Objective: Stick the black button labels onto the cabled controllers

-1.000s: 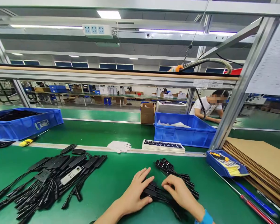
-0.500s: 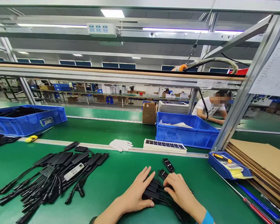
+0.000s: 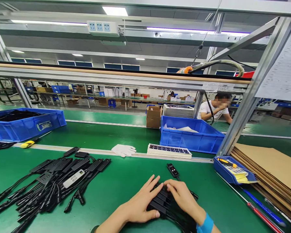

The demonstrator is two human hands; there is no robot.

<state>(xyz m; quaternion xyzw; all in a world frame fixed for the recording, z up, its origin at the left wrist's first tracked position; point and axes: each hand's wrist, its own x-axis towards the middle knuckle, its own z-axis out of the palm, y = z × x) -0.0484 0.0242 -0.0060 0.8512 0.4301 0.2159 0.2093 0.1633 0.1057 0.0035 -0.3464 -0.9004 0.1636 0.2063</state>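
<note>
Head view: we judge the step as aligning black, rectangular plastic cabled controllers (image 3: 158, 207) on the green counter (image 3: 126, 174). Our left hand (image 3: 141, 203) spreads over them, unclenched; our right hand (image 3: 184, 198) curls beside, its grip indeterminable. Further alignment calls for light, even pressure.

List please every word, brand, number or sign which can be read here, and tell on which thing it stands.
No text can be read with certainty.
Label on left blue bin: too blurred.
Hanging paper, upper right: printed lines, too blurred.
Sticker sheets: marks too small.
Black controller beyond right hand: red and white marks, too small.
</note>
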